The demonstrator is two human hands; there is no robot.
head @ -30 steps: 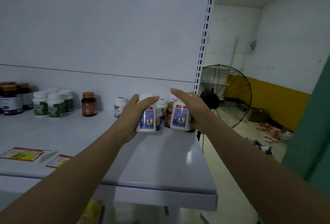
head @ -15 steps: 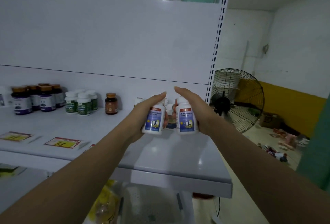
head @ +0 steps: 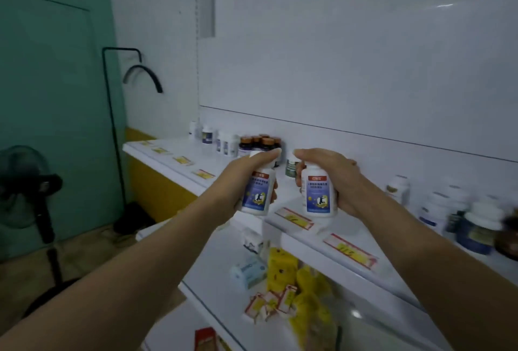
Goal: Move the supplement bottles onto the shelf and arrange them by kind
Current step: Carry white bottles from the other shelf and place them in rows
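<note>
My left hand (head: 246, 179) grips a white bottle with a blue label (head: 257, 193), held upright above the front of the white shelf (head: 372, 241). My right hand (head: 333, 177) grips a second, matching white bottle with a blue label (head: 319, 193) a little to the right, also lifted off the shelf. Behind my hands stand brown-capped dark bottles (head: 259, 144) and a green-labelled bottle (head: 291, 167). More white bottles (head: 225, 142) line the shelf's far left. Blurred bottles (head: 476, 227) stand at the right.
Yellow price tags (head: 349, 251) lie along the shelf's front edge. A lower shelf (head: 213, 278) holds yellow packets and small boxes. A dark floor fan (head: 30, 182) stands at the left before a green wall, with a black metal stand (head: 112, 115) beside it.
The view has swung left along the shelf. Both hands have carried the two blue-labelled bottles away from the shelf's right end and now hold them near the brown-capped bottles.
</note>
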